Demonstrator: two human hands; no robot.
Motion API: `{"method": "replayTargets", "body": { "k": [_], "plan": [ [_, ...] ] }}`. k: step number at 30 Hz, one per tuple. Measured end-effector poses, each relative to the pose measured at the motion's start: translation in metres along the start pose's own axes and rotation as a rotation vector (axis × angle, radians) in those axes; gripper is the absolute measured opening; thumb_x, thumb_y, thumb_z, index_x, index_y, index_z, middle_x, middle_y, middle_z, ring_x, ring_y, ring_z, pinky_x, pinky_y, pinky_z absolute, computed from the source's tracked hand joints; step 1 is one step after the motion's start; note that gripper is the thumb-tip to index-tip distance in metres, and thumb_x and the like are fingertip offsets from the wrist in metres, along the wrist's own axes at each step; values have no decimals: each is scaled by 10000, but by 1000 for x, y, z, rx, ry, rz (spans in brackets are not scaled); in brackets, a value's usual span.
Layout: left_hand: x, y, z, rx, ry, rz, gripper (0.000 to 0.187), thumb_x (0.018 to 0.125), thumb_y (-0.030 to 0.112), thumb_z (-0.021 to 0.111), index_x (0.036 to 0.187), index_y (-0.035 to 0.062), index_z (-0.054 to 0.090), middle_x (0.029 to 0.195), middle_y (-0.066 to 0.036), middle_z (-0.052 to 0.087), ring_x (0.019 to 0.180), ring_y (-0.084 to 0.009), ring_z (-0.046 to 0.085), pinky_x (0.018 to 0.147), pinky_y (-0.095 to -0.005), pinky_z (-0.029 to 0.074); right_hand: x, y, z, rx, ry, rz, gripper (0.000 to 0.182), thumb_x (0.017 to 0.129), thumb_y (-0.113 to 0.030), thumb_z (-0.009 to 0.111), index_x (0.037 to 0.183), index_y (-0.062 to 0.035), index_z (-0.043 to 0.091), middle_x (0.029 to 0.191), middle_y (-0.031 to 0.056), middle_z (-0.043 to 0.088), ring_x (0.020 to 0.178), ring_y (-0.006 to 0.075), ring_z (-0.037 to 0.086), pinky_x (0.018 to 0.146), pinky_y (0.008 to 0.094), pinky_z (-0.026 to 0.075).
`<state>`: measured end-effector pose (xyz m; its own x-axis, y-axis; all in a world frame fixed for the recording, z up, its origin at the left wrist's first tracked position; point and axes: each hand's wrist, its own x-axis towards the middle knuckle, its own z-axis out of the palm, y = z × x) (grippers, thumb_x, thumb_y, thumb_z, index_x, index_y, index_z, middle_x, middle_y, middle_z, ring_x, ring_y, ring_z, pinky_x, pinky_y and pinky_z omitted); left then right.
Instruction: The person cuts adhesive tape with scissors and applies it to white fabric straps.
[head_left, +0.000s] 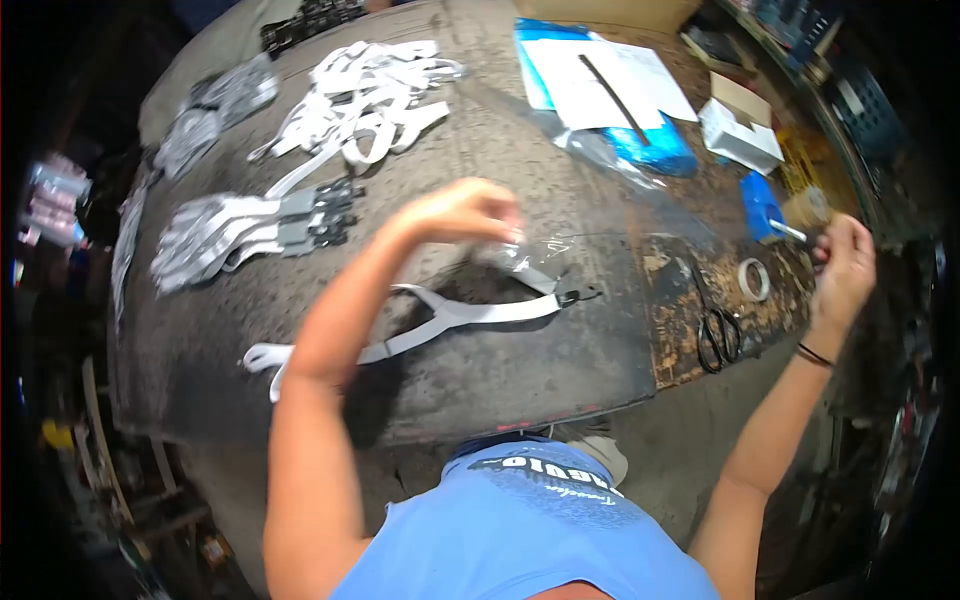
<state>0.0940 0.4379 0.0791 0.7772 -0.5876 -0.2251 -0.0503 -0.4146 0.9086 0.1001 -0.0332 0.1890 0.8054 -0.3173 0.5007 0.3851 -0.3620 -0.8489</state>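
At centre frame, the left hand (465, 212) pinches a clear plastic bag (530, 252) over a grey strap (450, 318) on the worktable (500, 370) — bagging seems underway. At right, the right hand (845, 262) grips a blue-handled tool (785, 230); sealing likely needs it.

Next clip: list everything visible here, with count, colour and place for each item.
Strap: one, grey-white with a dark clip, table centre, under the left hand.
Clear plastic bag: one, transparent, at the left hand's fingertips.
Loose strap pile: count unclear, white, far table.
Strap bundles: several, grey-white, far left of the table.
Scissors: one pair, black, right table edge.
Tape roll: one, pale, beside the scissors.
Blue packets with white sheets: a few, far right.
White box: one, far right.
Table: one, dark and worn.
Left hand: raised over the table, pinching the bag.
Right hand: at the right edge, holding a small object, too blurred to name.
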Motion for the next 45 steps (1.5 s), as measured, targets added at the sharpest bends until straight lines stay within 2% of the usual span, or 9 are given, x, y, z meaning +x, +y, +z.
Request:
{"method": "replayTargets", "body": {
  "k": [5,11,15,21,28,37,39,42,45],
  "plan": [
    [-104,-23,-104,234,251,-216,191,773,194,747,762,44,630,660,16,578,623,-78,544,564,-250,457,-37,74,85,12,-224,382,130,933,-211,618,942,-81,624,777,-35,602,607,25,517,482,194,397],
    [-180,-124,-169,561,476,-630,218,685,144,760,657,12,589,576,-42,562,536,-109,518,490,-300,414,-117,125,203,-369,-462,76,188,839,-231,655,855,-46,629,786,130,648,712,249,631,661,360,493],
    [-188,-150,-169,926,586,-679,184,643,121,760,697,5,628,632,-138,618,646,-314,637,616,-400,483,-111,119,191,-423,-630,120,234,846,-273,651,845,-39,637,852,167,644,822,359,611,746,433,483],
    [-175,-131,-163,1206,538,-937,658,698,109,744,1311,169,513,1391,-142,444,1216,-332,486,950,-502,404,-25,180,73,-969,-496,45,335,776,-328,723,986,-79,646,1105,161,589,1071,366,533,847,479,465],
    [-30,-51,-86,1117,748,-49,653,774,123,731,1373,131,471,1450,-201,367,1287,-379,421,1057,-440,365,0,211,67,-915,-733,242,268,769,-287,732,904,-90,611,1115,142,571,1072,372,513,860,474,448],
    [186,84,52,648,463,476,635,757,180,774,1331,119,511,1456,-156,365,1283,-345,438,1038,-416,409,26,134,73,-534,-667,-351,109,775,-54,577,853,-40,502,804,124,558,829,332,542,734,406,430],
    [220,103,75,585,537,715,456,774,203,740,1201,112,611,1230,-209,564,1128,-372,555,911,-436,476,23,104,75,-527,-666,-449,103,774,-39,569,860,-40,512,823,121,554,829,329,542,737,413,430],
    [227,133,86,494,183,285,289,820,223,700,1048,47,675,976,-189,663,911,-324,653,782,-399,509,18,82,71,-486,-566,-559,128,776,-68,619,885,-36,558,844,114,524,818,308,549,742,401,443],
    [212,121,98,548,338,434,218,844,226,670,930,26,689,790,-177,667,773,-330,660,696,-404,501,18,70,51,-445,-630,-314,125,789,-88,656,860,-21,578,832,102,518,792,273,553,724,363,455]
  ]
}}
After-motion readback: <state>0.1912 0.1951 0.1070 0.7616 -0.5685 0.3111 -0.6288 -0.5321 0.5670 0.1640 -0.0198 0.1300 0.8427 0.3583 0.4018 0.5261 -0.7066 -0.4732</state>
